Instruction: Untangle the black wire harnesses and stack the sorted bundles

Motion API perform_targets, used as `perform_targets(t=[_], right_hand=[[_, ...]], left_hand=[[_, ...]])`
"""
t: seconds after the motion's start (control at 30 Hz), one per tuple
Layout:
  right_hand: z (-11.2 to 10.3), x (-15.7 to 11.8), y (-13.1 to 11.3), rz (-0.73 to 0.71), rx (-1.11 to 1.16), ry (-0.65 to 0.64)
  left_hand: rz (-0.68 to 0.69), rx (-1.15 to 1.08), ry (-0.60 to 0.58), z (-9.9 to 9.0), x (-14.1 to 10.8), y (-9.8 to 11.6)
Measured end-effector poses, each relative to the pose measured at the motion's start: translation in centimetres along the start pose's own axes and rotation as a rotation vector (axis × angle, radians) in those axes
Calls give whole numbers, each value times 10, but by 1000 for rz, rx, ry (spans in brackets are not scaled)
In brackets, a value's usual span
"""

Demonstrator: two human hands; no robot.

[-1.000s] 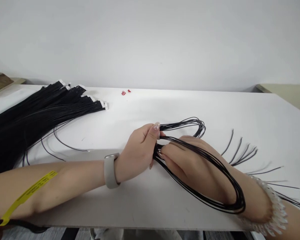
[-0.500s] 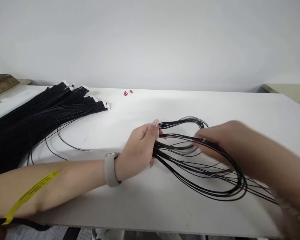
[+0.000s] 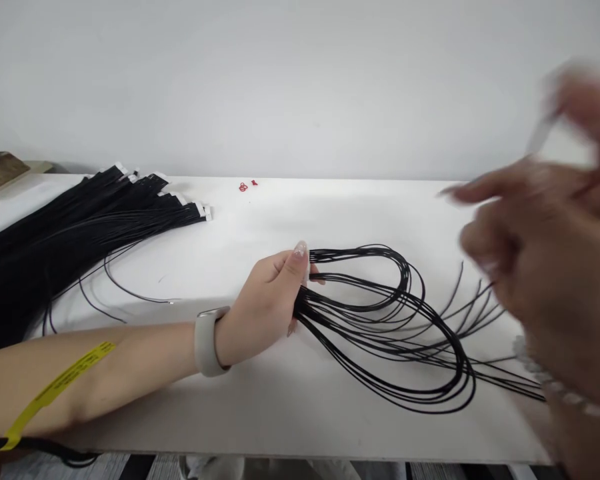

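Observation:
My left hand (image 3: 270, 290) is closed round a bundle of thin black wires (image 3: 405, 387). Its thumb presses on a small white piece (image 3: 307, 270) from which the wires come out. To the right the bundle curls into loops above the white table, and loose wire ends spread out beyond them. My right hand (image 3: 545, 213), smeared by motion, is lifted at the right, apart from the wires. Its upper fingers are spread with no bundle between them.
At the left, a big pile of black wires (image 3: 45, 260) with white connectors (image 3: 200, 211) covers the white table (image 3: 190, 413). Small red bits (image 3: 243, 187) lie near its back edge. A brown box (image 3: 0, 172) stands in the far left corner, and a pale wall (image 3: 300, 87) rises behind.
My right hand has let go of the wire loops and moved up to the right. My left hand keeps its grip, and the view has shifted slightly.

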State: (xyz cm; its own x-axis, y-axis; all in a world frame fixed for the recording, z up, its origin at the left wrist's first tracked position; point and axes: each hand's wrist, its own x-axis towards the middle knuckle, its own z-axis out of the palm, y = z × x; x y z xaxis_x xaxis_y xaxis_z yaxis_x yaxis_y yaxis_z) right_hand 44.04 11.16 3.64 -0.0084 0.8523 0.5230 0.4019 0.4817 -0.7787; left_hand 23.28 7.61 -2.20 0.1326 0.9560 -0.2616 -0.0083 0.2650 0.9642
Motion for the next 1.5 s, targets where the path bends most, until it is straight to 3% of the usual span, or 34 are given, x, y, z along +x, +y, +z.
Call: perform_targets(t=[0.13,0.3,0.8,1.03,1.2,1.4,1.5], right_hand=[[22,-15,-13,-101,-311,-397],[29,-16,-4,-233,-411,-547],[33,-21,0,-276,-403,-636],[35,-20,-1,-236,-387,-617],[38,-20,-3,-164,-373,-641],[40,-20,-3,92,-257,-748],[40,-20,-2,143,-241,-772]], left_hand=[[8,-1,21,1,-2,3],[-23,86,14,3,-3,7],[4,129,-7,3,-5,5],[11,129,-1,3,-4,5],[36,184,-13,4,-6,7],[62,209,-3,5,-8,8],[70,221,-1,4,-9,7]])
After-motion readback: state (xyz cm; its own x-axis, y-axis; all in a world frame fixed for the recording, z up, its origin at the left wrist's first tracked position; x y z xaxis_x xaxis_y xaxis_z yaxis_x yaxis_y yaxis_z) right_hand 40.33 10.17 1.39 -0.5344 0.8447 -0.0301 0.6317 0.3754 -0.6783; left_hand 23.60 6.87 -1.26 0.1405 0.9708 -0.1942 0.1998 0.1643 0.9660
